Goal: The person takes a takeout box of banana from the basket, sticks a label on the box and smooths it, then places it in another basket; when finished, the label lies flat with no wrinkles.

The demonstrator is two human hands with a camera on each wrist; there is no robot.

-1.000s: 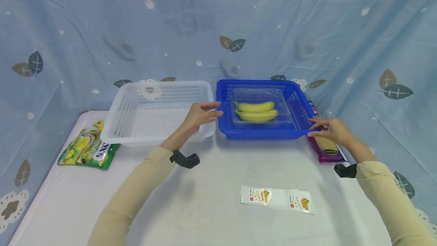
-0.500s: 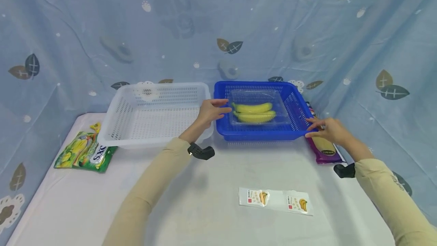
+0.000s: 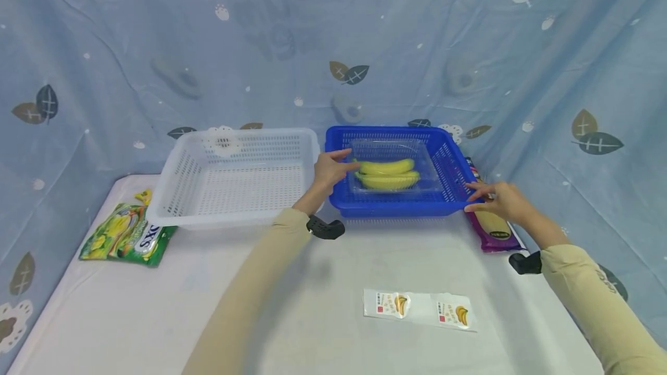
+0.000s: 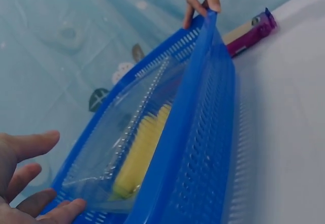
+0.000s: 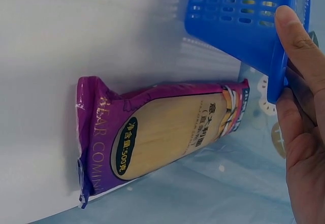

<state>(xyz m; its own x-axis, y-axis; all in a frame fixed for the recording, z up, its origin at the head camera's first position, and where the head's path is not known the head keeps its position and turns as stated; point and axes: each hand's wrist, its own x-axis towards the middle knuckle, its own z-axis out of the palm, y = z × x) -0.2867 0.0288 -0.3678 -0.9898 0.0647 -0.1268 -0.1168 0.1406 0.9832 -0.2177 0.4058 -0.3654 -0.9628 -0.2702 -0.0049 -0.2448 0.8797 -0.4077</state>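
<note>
My right hand [image 3: 502, 200] pinches the front right corner of the blue basket [image 3: 401, 208], thumb and fingers on either side of the rim in the right wrist view. Inside the basket sits a clear plastic box [image 3: 429, 175] with yellow bananas [image 3: 388, 181] in it. My left hand [image 3: 329, 170] reaches over the basket's left rim, its fingers spread and its fingertips at the box's left end. In the left wrist view its fingers [image 4: 38, 145] are apart and grip nothing, the lower ones overlapping the basket's edge.
A white basket [image 3: 169, 219] stands directly left of the blue one. A green snack bag [image 3: 122, 236] lies beside it at the left. Right of the blue basket is a purple pasta bag [image 5: 157, 127]. Banana-printed labels [image 3: 419, 309] lie nearer the front. A patterned curtain [image 3: 281, 39] hangs behind.
My left hand has moved right, from the gap between the baskets to over the blue basket's left rim beside the box. My right hand stays on the corner. The view has shifted slightly.
</note>
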